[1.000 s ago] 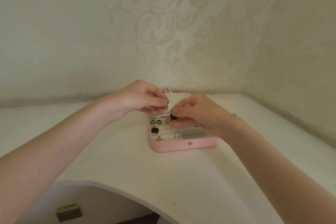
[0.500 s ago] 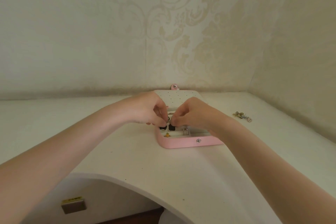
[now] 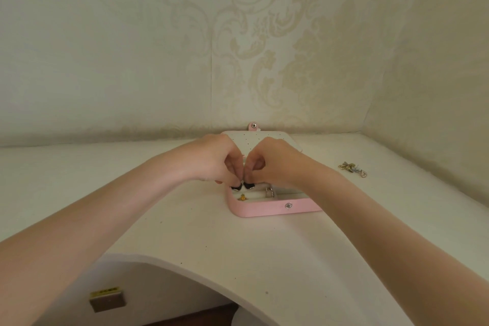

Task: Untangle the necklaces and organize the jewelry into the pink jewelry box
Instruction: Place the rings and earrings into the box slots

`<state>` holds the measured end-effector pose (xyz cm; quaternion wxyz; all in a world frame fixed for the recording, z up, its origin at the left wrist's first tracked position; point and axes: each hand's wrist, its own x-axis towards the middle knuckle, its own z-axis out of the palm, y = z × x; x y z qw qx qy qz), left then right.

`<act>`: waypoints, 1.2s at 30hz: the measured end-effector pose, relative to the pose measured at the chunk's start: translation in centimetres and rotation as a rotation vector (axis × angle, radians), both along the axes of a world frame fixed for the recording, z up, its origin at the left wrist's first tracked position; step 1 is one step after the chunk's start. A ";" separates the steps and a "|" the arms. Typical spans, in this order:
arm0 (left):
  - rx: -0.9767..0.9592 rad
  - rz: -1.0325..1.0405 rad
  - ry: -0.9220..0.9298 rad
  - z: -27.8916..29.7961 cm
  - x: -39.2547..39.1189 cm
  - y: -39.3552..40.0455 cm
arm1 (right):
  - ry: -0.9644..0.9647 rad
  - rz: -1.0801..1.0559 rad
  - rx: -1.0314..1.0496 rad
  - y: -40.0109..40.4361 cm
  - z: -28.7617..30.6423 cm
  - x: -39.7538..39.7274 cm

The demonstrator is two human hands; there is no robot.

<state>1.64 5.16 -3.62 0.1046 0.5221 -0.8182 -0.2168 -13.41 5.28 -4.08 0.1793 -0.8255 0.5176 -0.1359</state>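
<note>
While the left hand pinches one black earring and the right hand its twin above the pink jewelry box, either could slip, landing crooked; tangled necklaces wait at three o'clock on the desk.

Background was cream damask wallpaper meeting in a corner on the right. White table had a curved cutout at the front edge, with a small brass-colored tag showing underneath it.

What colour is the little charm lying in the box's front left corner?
Gold, or yellowish; the charm shows best in the head view.
</note>
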 end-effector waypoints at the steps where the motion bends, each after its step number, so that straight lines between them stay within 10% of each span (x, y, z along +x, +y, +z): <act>1: 0.000 -0.004 -0.005 0.0 0.0 0.0 | -0.007 0.009 -0.014 0.1 0.0 0.0; 14: -0.102 0.013 0.128 0.6 -1.3 -1.1 | -0.249 -0.120 -0.074 -0.4 1.1 -3.7; 24: -0.104 -0.153 0.168 0.3 -6.2 -1.2 | 0.196 -0.474 -0.082 -2.4 -2.3 -14.8; 36: -0.148 -0.138 0.149 0.5 -7.2 -0.7 | -0.160 -0.486 -0.049 -1.7 -0.5 -14.4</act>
